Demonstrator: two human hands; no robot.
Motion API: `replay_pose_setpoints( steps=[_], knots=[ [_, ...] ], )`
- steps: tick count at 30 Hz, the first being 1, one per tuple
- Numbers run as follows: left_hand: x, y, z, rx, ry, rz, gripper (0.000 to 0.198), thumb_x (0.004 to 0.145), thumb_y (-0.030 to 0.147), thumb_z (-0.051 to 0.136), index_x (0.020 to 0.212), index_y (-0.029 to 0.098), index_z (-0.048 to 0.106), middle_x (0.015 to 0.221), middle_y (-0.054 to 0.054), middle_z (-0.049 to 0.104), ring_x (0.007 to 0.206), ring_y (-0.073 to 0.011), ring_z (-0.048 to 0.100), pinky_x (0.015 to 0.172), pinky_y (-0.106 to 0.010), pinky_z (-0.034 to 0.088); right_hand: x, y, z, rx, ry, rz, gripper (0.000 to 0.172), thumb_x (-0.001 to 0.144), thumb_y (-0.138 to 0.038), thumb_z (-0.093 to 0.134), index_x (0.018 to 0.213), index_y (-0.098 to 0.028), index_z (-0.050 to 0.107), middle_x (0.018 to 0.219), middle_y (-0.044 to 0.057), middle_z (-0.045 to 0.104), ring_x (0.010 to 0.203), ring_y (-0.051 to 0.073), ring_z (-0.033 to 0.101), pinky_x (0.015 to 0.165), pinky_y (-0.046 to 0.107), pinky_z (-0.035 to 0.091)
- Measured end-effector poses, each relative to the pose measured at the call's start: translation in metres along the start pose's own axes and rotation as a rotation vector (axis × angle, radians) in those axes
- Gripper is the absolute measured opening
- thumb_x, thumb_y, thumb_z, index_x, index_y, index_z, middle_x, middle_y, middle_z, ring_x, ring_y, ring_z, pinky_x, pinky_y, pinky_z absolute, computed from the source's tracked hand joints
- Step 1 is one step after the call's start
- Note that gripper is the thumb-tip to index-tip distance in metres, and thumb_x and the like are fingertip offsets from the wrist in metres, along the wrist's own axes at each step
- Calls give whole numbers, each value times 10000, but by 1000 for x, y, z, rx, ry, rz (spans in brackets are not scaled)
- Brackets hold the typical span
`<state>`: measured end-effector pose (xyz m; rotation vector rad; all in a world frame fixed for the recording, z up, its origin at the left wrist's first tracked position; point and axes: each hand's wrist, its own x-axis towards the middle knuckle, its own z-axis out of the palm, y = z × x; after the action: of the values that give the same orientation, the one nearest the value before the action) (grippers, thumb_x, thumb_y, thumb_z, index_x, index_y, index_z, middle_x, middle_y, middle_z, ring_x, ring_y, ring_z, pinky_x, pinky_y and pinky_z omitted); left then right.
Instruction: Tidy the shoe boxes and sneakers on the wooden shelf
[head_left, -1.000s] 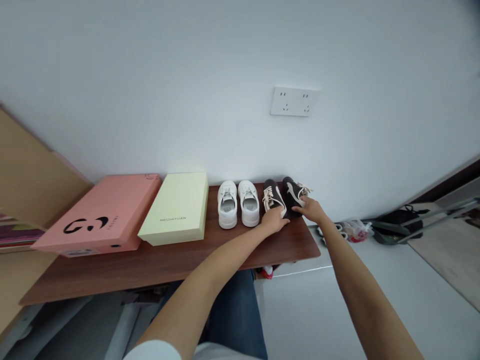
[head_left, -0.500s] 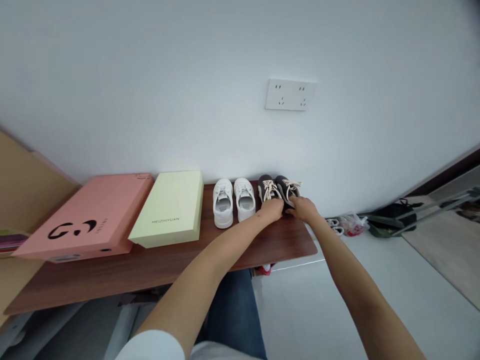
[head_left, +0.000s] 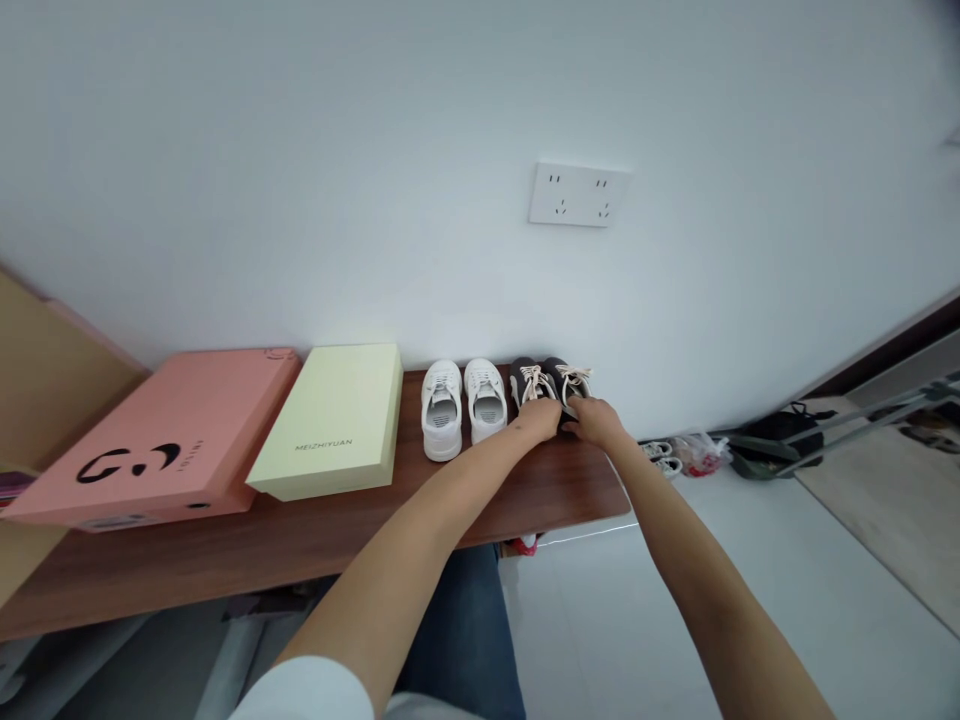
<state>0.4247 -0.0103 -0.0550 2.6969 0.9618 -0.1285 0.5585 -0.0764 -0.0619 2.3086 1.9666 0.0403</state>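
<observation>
Two dark sneakers with cream laces stand side by side, toes to the wall, near the right end of a brown wooden shelf. My left hand is closed at the heel of the left dark sneaker. At the heel of the right dark sneaker, my right hand grips with its thumb at the shoe opening. The fingertips of both hands are partly hidden. Just left of them sit a white left sneaker and a white right sneaker, the latter partly behind my left forearm.
A pale yellow shoebox and a larger pink box lie left on the shelf. Behind is a white wall with a socket panel. On the floor at right are other shoes, a plastic bag and a metal-framed rack.
The right dark sneaker has turned slightly and now points straighter to the wall, closer to its mate. My right hand moved a little left with it. The view shifted slightly.
</observation>
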Motion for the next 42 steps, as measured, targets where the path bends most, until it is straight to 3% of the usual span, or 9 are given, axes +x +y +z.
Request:
replay_pose_setpoints(
  steps=[8,13,18,22,27,31,38,42],
  knots=[
    [-18,1,0,4,141,69,365,858,262,629,1191,126,566,1198,-181,633,1165,-317,595,988,-430,467,-2,-7,4,-40,0,-3,290,835,-361,674,1039,-175,585,1050,140,698,1017,284,639,827,343,428],
    [-47,-5,-6,2,298,172,323,915,261,525,1206,123,550,1231,-202,582,1192,-338,544,982,-469,442,-12,-16,-3,13,151,39,265,891,-338,593,1103,-179,588,1158,157,647,1078,302,586,872,379,411],
    [-93,-35,-32,19,323,168,281,961,270,431,1191,184,567,1165,-142,622,1113,-285,594,946,-422,446,-28,-45,-13,197,338,-56,242,928,-303,500,1114,-180,598,1196,151,633,1087,297,563,916,393,411],
    [-157,-72,-40,-75,315,176,321,979,229,364,1240,229,551,1119,-87,660,1054,-234,618,905,-356,449,-52,-83,-7,386,472,-159,235,944,-280,456,1115,-195,594,1213,133,636,1139,276,557,986,408,422],
    [-256,-110,-1,-235,222,37,296,916,123,371,1062,238,602,1024,-55,669,911,-197,621,865,-319,445,-91,-144,20,629,547,-244,245,944,-271,454,1144,-238,591,1156,113,664,1116,262,601,969,444,483],
    [-319,-131,42,-384,295,-147,239,842,73,355,850,232,533,856,-27,629,805,-173,603,773,-282,451,-118,-198,42,782,497,-303,246,933,-247,473,1143,-295,590,1098,86,690,1036,263,649,919,475,526],
    [-383,-142,111,-656,395,-465,213,785,58,311,670,227,372,573,37,391,550,-134,458,572,-238,345,-153,-291,60,993,407,-334,293,853,-83,428,942,-302,601,939,40,703,890,227,669,802,413,543],
    [-410,-153,136,-787,466,-424,219,806,123,309,611,221,324,536,36,312,498,-124,380,521,-243,291,-169,-343,71,1048,145,-519,297,697,13,406,672,-247,548,719,3,638,737,173,627,689,295,497]
  ],
)
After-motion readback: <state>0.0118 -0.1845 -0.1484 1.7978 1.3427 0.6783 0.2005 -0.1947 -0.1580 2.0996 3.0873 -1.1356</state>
